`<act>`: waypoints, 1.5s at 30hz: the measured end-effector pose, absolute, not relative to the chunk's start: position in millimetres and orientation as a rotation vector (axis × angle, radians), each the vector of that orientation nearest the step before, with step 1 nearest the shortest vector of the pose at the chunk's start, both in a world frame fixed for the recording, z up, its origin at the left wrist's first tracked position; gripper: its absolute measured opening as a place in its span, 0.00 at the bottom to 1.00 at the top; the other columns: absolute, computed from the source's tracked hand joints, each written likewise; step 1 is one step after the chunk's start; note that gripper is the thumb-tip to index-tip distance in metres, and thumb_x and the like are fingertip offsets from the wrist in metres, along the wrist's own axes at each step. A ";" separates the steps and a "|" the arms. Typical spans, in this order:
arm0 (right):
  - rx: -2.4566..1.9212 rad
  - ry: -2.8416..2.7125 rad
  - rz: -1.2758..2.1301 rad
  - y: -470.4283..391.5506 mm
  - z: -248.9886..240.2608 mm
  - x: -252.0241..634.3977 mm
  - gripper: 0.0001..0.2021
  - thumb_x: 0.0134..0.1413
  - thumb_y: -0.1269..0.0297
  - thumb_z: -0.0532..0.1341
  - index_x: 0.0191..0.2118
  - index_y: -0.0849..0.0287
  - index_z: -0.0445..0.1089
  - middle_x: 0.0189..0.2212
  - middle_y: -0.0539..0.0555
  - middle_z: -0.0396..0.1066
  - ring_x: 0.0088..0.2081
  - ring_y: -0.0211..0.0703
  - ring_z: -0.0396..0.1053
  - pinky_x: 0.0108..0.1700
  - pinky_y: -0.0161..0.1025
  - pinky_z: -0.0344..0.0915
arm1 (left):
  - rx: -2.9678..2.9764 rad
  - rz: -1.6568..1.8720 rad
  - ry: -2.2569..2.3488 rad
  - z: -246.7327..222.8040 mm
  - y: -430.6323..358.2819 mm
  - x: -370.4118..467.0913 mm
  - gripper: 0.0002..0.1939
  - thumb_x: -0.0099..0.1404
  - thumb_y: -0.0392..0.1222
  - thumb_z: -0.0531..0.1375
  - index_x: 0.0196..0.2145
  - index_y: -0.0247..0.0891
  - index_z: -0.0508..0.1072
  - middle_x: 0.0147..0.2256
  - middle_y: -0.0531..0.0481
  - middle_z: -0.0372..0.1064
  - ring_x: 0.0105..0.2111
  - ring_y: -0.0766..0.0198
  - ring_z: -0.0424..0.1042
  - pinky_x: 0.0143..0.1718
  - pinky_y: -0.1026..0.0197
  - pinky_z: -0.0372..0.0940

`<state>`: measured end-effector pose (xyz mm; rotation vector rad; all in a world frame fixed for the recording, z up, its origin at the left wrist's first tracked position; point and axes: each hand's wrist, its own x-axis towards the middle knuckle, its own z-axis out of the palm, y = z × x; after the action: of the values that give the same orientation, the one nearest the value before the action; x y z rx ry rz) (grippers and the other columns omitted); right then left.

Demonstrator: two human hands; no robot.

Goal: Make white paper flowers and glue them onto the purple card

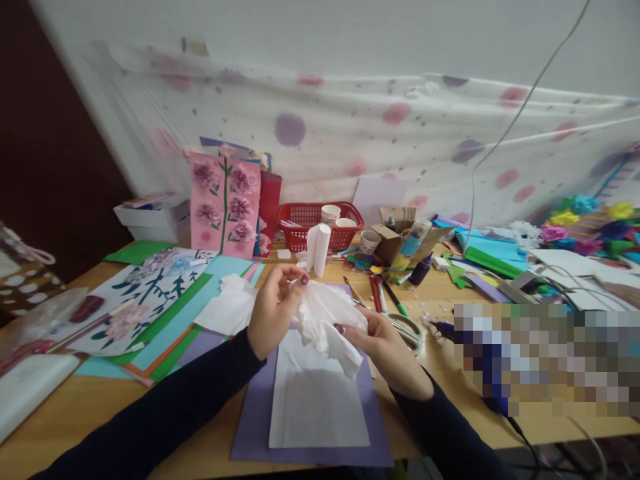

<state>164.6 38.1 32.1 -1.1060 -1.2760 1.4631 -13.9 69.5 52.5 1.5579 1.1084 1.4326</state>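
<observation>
A crumpled sheet of thin white tissue paper (pixel 325 323) is held up between my two hands. My left hand (pixel 277 303) pinches its upper left edge between thumb and fingers. At the right side, my right hand (pixel 383 343) grips the same tissue, its thumb lying on top. Beneath the hands, a flat white paper sheet (pixel 320 413) rests on a larger purple sheet (pixel 255 430). Another loose piece of white tissue (pixel 227 303) lies just left of my left hand. Beside my right hand are white-handled scissors (pixel 410 330), partly hidden.
A red basket (pixel 295 233) with paper cups stands at the back, behind a white paper roll (pixel 320 250). Coloured sheets (pixel 185 357) and a flower picture (pixel 165 287) lie left. A blue glue gun (pixel 493 380) is at right, beside a pixelated patch. Markers (pixel 375 293) lie behind the scissors.
</observation>
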 end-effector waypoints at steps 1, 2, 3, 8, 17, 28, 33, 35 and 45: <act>-1.106 -1.260 1.412 38.6 30.6 165.4 0.17 0.42 0.53 0.69 0.32 0.62 0.69 0.24 0.48 0.70 0.24 0.34 0.64 0.27 0.32 0.58 | 1.465 1.344 1.073 51.3 69.5 -14.3 0.18 0.58 0.50 0.62 0.41 0.37 0.66 0.35 0.50 0.70 0.32 0.64 0.70 0.31 0.65 0.64; -1.106 -1.252 1.363 39.1 30.3 166.5 0.16 0.42 0.54 0.69 0.31 0.61 0.69 0.24 0.48 0.69 0.24 0.34 0.63 0.27 0.32 0.58 | 1.406 1.234 1.035 49.7 69.0 -15.1 0.21 0.54 0.51 0.65 0.41 0.36 0.66 0.34 0.50 0.70 0.31 0.63 0.70 0.30 0.65 0.64; -1.105 -1.254 1.326 39.7 31.2 167.8 0.16 0.41 0.55 0.70 0.30 0.61 0.69 0.23 0.47 0.69 0.24 0.34 0.63 0.27 0.32 0.58 | 1.385 1.130 1.001 47.8 68.2 -16.2 0.23 0.51 0.51 0.67 0.39 0.35 0.67 0.33 0.50 0.70 0.31 0.63 0.70 0.29 0.65 0.64; -1.060 -1.118 1.340 45.3 40.4 170.8 0.16 0.38 0.56 0.71 0.30 0.62 0.72 0.25 0.49 0.71 0.25 0.34 0.65 0.30 0.32 0.60 | 1.345 0.980 0.980 32.9 68.6 -23.9 0.17 0.48 0.46 0.67 0.33 0.33 0.72 0.28 0.51 0.70 0.26 0.66 0.67 0.25 0.67 0.60; -1.036 -1.057 1.499 39.7 25.4 152.2 0.23 0.42 0.52 0.70 0.43 0.61 0.73 0.33 0.55 0.76 0.32 0.43 0.72 0.35 0.37 0.67 | 1.091 0.998 0.992 21.4 71.0 -22.5 0.12 0.48 0.45 0.65 0.22 0.33 0.70 0.16 0.58 0.58 0.18 0.72 0.59 0.20 0.69 0.55; -1.083 -1.018 1.587 37.3 16.1 171.5 0.19 0.44 0.54 0.69 0.41 0.61 0.73 0.33 0.55 0.76 0.32 0.43 0.73 0.35 0.37 0.67 | 1.507 0.868 0.889 23.7 80.9 -42.7 0.17 0.55 0.53 0.64 0.32 0.34 0.74 0.29 0.49 0.70 0.32 0.62 0.69 0.33 0.64 0.63; -0.982 -0.917 1.691 29.7 18.0 163.0 0.20 0.43 0.56 0.70 0.42 0.59 0.73 0.36 0.55 0.77 0.36 0.47 0.74 0.40 0.41 0.68 | 1.656 1.125 1.145 24.5 73.8 -38.0 0.13 0.58 0.47 0.60 0.36 0.34 0.75 0.32 0.48 0.70 0.33 0.62 0.69 0.33 0.64 0.63; -0.899 -0.901 1.795 23.7 20.6 161.7 0.20 0.43 0.59 0.70 0.44 0.58 0.72 0.38 0.55 0.76 0.38 0.46 0.74 0.43 0.42 0.68 | 1.603 1.199 1.193 25.8 71.0 -37.4 0.12 0.58 0.43 0.60 0.38 0.35 0.74 0.28 0.51 0.69 0.27 0.65 0.68 0.28 0.66 0.63; -0.688 -0.565 2.039 21.4 15.9 151.5 0.15 0.50 0.64 0.65 0.44 0.64 0.71 0.38 0.57 0.76 0.46 0.47 0.72 0.55 0.44 0.62 | 2.472 1.651 0.984 27.7 55.8 -33.2 0.07 0.60 0.28 0.59 0.31 0.37 0.75 0.31 0.49 0.74 0.33 0.63 0.71 0.38 0.60 0.66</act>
<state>151.5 21.4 15.9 -0.6879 -0.5652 2.0386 -33.2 55.8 27.7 2.4722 0.9836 1.6505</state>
